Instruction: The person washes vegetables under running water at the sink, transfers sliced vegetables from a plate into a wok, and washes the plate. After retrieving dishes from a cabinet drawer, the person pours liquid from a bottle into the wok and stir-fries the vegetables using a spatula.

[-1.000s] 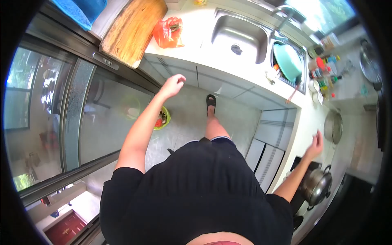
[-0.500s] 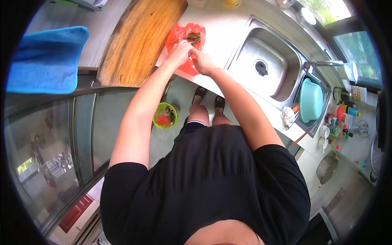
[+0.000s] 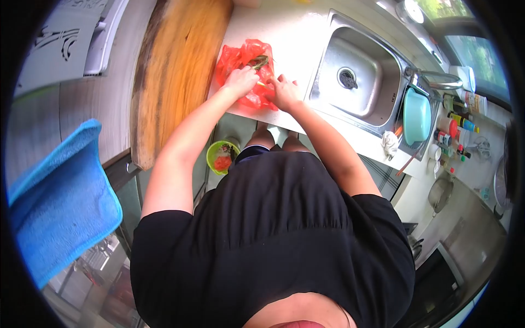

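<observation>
A crumpled red plastic bag [image 3: 229, 57] lies open on the white counter beside the wooden board. Thin green stalks [image 3: 259, 62], perhaps long beans, show in its mouth. My left hand [image 3: 241, 82] is over the bag, its fingers closed at the lower ends of the stalks. To its right is my right hand [image 3: 285, 93], fingers curled at the bag's right edge; whatever they pinch is too small to make out. A short pale green piece shows between the two hands.
The steel sink [image 3: 365, 41] is set into the counter on the right, with a turquoise basin [image 3: 416, 117] past it. A thick wooden board [image 3: 175, 65] stands left. Below the counter is a green bin [image 3: 214, 158] with scraps. A blue towel [image 3: 71, 202] hangs at far left.
My hands, which met at the bag's lower edge, have moved apart, the right one going rightward. The bag looks more spread out. The whole view has shifted with my head.
</observation>
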Motion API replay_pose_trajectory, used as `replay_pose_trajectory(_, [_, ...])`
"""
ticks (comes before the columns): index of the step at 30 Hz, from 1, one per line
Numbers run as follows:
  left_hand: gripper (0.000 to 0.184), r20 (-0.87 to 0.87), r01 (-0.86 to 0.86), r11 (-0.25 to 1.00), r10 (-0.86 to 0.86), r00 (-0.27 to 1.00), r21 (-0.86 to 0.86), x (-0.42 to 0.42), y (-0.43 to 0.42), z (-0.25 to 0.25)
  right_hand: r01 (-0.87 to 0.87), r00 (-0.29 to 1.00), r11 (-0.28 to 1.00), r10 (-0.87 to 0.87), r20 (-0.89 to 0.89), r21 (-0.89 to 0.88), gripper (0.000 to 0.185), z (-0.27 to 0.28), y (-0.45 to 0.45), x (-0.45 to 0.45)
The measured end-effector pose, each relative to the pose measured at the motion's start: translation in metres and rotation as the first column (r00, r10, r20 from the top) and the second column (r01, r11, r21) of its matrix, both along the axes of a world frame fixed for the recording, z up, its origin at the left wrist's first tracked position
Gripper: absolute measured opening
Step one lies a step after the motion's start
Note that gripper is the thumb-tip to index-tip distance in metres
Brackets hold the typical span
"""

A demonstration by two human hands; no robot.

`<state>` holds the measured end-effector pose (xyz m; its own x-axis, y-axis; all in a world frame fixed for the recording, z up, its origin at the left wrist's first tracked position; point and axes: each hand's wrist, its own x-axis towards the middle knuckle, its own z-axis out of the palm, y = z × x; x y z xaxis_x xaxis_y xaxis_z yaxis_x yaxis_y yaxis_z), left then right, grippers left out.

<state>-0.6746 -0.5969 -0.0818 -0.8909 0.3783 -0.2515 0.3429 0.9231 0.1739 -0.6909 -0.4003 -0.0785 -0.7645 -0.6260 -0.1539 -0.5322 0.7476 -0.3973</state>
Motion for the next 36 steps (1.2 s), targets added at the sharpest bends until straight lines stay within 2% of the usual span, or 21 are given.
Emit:
replay_pose_trajectory(2, [0.012, -0.044, -0.024, 0.982, 0.033, 0.998, 0.189, 0.000, 0.001, 0.002, -0.036, 0.968, 0.982, -0.011, -0.250, -0.183, 0.026, -0.013, -0.003, -0.001])
replay_pose_trajectory(5, [0.013, -0.083, -0.030, 0.925, 0.066, 0.994, 0.378, 0.001, -0.002, 0.003, -0.013, 0.995, 1.000, 0.012, 0.104, 0.004, 0.025, -0.006, -0.013, -0.017])
replay_pose_trajectory(6, [0.014, -0.092, -0.026, 0.905, 0.072, 0.993, 0.425, 0.000, -0.004, 0.004, -0.039, 0.994, 0.998, 0.034, 0.100, 0.040, 0.023, 0.000, -0.015, -0.019])
replay_pose_trajectory(9, [0.013, -0.029, -0.105, 0.960, 0.117, 0.993, 0.261, -0.002, -0.018, 0.008, -0.125, 0.989, 0.984, 0.113, 0.099, 0.125, 0.022, 0.018, -0.017, -0.027])
replay_pose_trajectory(12, [0.012, 0.058, -0.125, 0.944, 0.113, 0.992, 0.305, -0.004, -0.022, 0.018, -0.202, 0.978, 0.971, 0.194, 0.072, 0.130, 0.021, 0.030, -0.018, -0.028])
replay_pose_trajectory(13, [0.010, 0.053, -0.120, 0.910, 0.108, 0.993, 0.398, -0.003, -0.018, 0.019, -0.203, 0.979, 0.972, 0.199, 0.039, 0.115, 0.019, 0.030, -0.020, -0.026])
replay_pose_trajectory(14, [0.011, 0.034, -0.089, 0.904, 0.082, 0.996, 0.418, -0.004, -0.016, 0.020, -0.204, 0.979, 0.974, 0.205, 0.003, 0.099, 0.017, 0.032, -0.023, -0.025])
replay_pose_trajectory(16, [0.013, -0.008, -0.025, 0.890, 0.033, 0.999, 0.455, -0.008, -0.013, 0.020, -0.204, 0.979, 0.974, 0.203, 0.024, 0.094, 0.021, 0.027, -0.029, -0.026])
replay_pose_trajectory(20, [0.013, 0.148, -0.074, 0.865, -0.001, 0.989, 0.496, -0.012, -0.020, 0.020, -0.217, 0.974, 0.964, 0.204, 0.098, 0.152, 0.026, 0.037, -0.034, -0.028])
replay_pose_trajectory(21, [0.012, 0.125, -0.069, 0.855, 0.005, 0.992, 0.513, -0.013, -0.020, 0.019, -0.214, 0.973, 0.963, 0.196, 0.117, 0.164, 0.028, 0.037, -0.033, -0.029])
replay_pose_trajectory(23, [0.012, 0.081, -0.055, 0.835, 0.012, 0.997, 0.547, -0.010, -0.018, 0.018, -0.087, 0.983, 0.995, 0.076, 0.169, 0.056, 0.031, 0.035, -0.033, -0.027])
replay_pose_trajectory(24, [0.012, 0.066, -0.101, 0.816, 0.076, 0.995, 0.569, -0.008, -0.016, 0.019, -0.017, 0.980, 1.000, 0.016, 0.198, 0.003, 0.033, 0.033, -0.034, -0.026])
replay_pose_trajectory(26, [0.013, 0.033, -0.172, 0.768, 0.193, 0.981, 0.617, -0.005, -0.011, 0.021, 0.200, 0.916, 0.966, -0.125, 0.381, -0.164, 0.036, 0.029, -0.037, -0.024])
replay_pose_trajectory(27, [0.014, -0.005, -0.155, 0.735, 0.210, 0.978, 0.660, -0.006, -0.009, 0.023, 0.307, 0.873, 0.939, -0.212, 0.440, -0.157, 0.038, 0.032, -0.040, -0.024])
replay_pose_trajectory(28, [0.014, 0.005, -0.121, 0.693, 0.168, 0.986, 0.711, -0.007, -0.010, 0.025, 0.360, 0.870, 0.920, -0.271, 0.411, -0.155, 0.036, 0.035, -0.041, -0.020])
replay_pose_trajectory(30, [0.012, -0.016, -0.191, 0.725, 0.268, 0.963, 0.662, -0.003, -0.010, 0.009, 0.714, 0.633, 0.642, -0.420, 0.650, -0.279, 0.036, 0.004, -0.040, -0.019])
replay_pose_trajectory(31, [0.013, 0.036, -0.261, 0.693, 0.321, 0.947, 0.672, 0.001, -0.011, 0.009, 0.822, 0.523, 0.497, -0.461, 0.717, -0.279, 0.033, -0.014, -0.037, -0.025])
replay_pose_trajectory(32, [0.013, 0.004, -0.265, 0.691, 0.355, 0.935, 0.672, 0.006, -0.017, -0.001, 0.903, 0.407, 0.337, -0.475, 0.780, -0.266, 0.030, -0.032, -0.032, -0.035])
replay_pose_trajectory(33, [0.014, -0.015, -0.303, 0.718, 0.400, 0.916, 0.626, 0.012, -0.018, 0.004, 0.958, 0.287, 0.162, -0.463, 0.839, -0.238, 0.027, -0.042, -0.021, -0.045])
replay_pose_trajectory(35, [0.015, -0.015, -0.315, 0.774, 0.385, 0.923, 0.549, 0.012, -0.028, -0.007, 0.991, 0.122, -0.018, -0.327, 0.937, -0.135, 0.020, 0.001, 0.020, -0.078])
replay_pose_trajectory(36, [0.018, 0.044, -0.327, 0.809, 0.352, 0.935, 0.489, 0.013, -0.030, -0.002, 0.993, 0.043, -0.094, -0.236, 0.971, -0.066, 0.017, 0.015, 0.041, -0.086])
